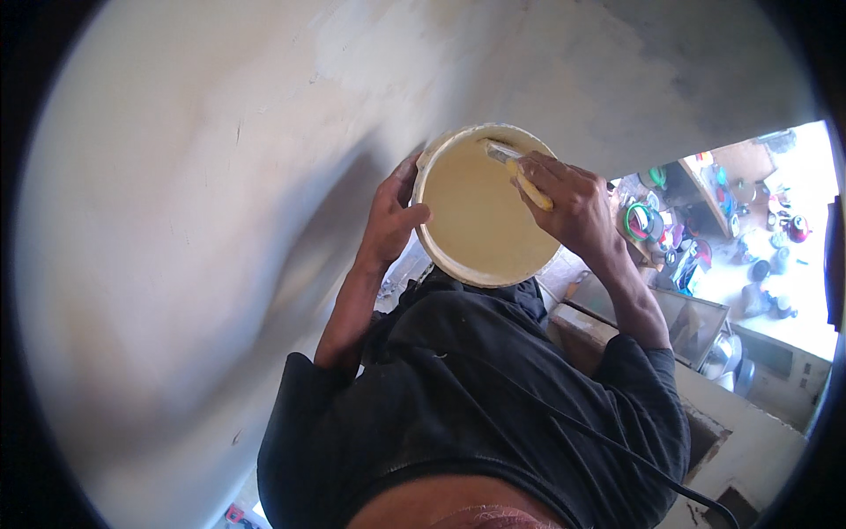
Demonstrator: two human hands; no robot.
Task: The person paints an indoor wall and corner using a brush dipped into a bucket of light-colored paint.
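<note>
Round off-white plastic bucket (454, 268), 1: lies right of the left hand (392, 216), which grips its left rim, thumb over the edge. Pale yellow liquid (471, 212): inside. Flat yellow-handled, metal-ferruled brush (502, 152), 1: slants from the far inner wall toward lower right. Right hand (571, 201): nearer the brush, wrapped around its handle.

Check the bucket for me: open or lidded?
Open: no lid covers the bucket, so its cream-coloured inside shows, and the right hand holds a brush at its mouth.
</note>
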